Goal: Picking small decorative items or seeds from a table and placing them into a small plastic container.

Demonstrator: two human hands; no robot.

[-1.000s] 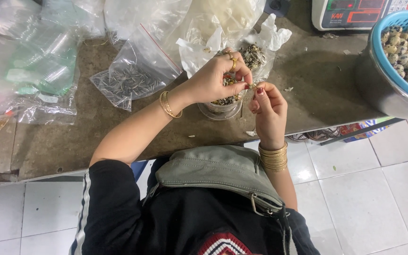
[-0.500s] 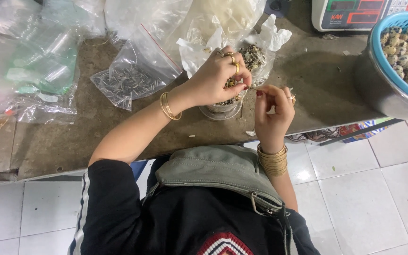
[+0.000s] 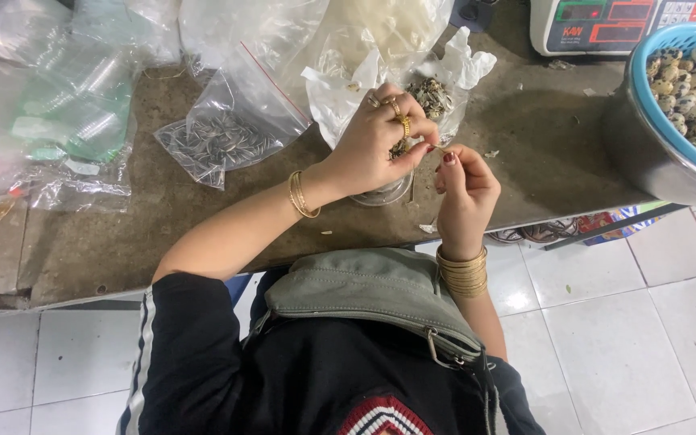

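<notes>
- Fingertips of my left hand (image 3: 376,145) and right hand (image 3: 462,187) meet, pinched narrow on a sunflower seed (image 3: 438,149).
- I see the seed sits just above a small glass cup (image 3: 382,193).
- Beyond, an open white bag of seeds (image 3: 432,93); left, a zip bag of seeds (image 3: 219,137).

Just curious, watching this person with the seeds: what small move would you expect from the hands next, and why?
Probably the right hand pulls the pinched bit free from the left hand and drops it. Both fingertips meet on something tiny above the small clear cup, beside the open bag of sunflower seeds. What is pinched is too small to tell.
</notes>
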